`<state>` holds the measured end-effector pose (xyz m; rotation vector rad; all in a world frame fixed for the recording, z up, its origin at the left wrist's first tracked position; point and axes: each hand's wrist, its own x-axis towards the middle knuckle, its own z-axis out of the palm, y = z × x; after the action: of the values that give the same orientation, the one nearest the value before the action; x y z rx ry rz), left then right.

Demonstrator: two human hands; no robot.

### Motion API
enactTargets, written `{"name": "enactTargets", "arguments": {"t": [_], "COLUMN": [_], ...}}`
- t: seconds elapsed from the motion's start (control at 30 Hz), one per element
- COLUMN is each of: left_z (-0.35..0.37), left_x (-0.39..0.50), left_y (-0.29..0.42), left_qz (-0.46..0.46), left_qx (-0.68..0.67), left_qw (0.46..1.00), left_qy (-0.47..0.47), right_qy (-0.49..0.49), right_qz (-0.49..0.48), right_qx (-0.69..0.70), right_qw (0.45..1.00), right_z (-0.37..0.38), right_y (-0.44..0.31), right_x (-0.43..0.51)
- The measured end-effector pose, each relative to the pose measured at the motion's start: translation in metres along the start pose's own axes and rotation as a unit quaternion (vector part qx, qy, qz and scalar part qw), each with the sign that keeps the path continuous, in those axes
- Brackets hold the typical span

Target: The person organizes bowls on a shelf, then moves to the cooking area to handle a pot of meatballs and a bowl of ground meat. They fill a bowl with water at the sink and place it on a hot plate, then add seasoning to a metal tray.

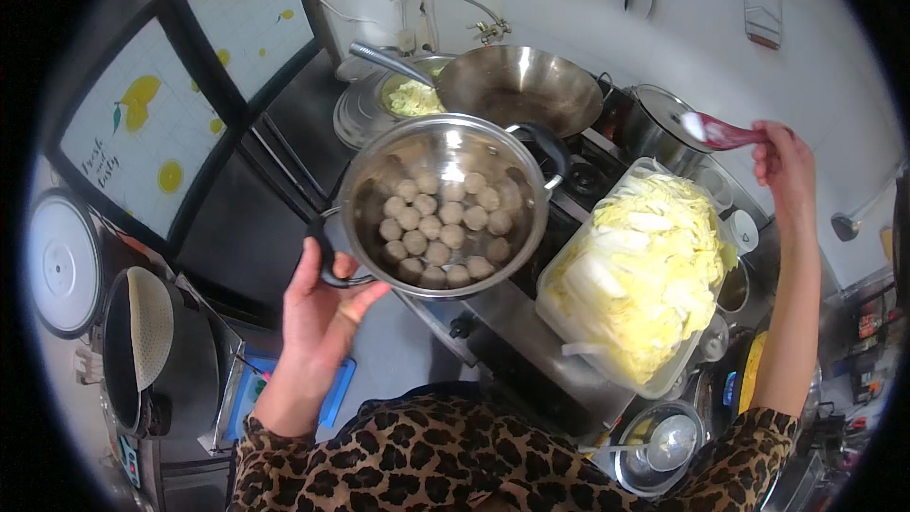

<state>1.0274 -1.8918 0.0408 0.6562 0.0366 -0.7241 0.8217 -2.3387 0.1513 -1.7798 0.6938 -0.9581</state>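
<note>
My left hand (323,316) grips the black side handle of a two-handled stainless-steel pot (444,126), which tilts towards me above the stove's left side. Several greyish meatballs (430,227) lie spread over its bottom. Off to the right, my right hand (785,156) is raised and holds a dark red spoon (732,134) with something white in its bowl. Below that hand, a clear plastic tub (583,352) is heaped with cut napa cabbage (643,263). Behind the pot sits a steel wok (522,85) with a long metal handle pointing left.
A lidded steel stockpot (661,121) stands at the stove's back right. A bowl of chopped cabbage (414,96) is left of the wok. A steel basin (625,469) holding a ladle and a clear bowl is at lower right. At far left stands a tall dark pot (188,355).
</note>
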Motion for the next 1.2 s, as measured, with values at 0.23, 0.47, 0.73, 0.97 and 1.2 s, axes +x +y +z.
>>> {"name": "enactTargets", "arguments": {"t": [0.23, 0.47, 0.73, 0.97, 1.2], "left_z": [-0.041, -0.060, -0.075, -0.071, -0.077], "left_x": [-0.021, -0.035, -0.038, -0.033, -0.026], "left_y": [0.012, 0.028, 0.038, 0.039, 0.042], "left_qz": [-0.047, -0.056, -0.058, -0.067, -0.054], "left_qx": [0.017, 0.016, 0.007, -0.042, -0.086], "left_qw": [0.997, 0.994, 0.990, 0.993, 0.985], "left_qy": [-0.054, -0.093, -0.128, -0.088, -0.140], "right_qy": [-0.148, -0.170, -0.130, -0.087, -0.040], "right_qz": [-0.039, -0.031, -0.048, -0.033, 0.048], "right_qx": [0.020, 0.019, -0.004, 0.061, 0.178], "right_qw": [0.988, 0.985, 0.990, 0.994, 0.982], "right_z": [0.156, 0.203, 0.186, 0.181, 0.087], "right_y": [-0.083, -0.105, -0.115, -0.108, -0.067], "right_x": [-0.100, -0.120, -0.138, -0.132, -0.098]}}
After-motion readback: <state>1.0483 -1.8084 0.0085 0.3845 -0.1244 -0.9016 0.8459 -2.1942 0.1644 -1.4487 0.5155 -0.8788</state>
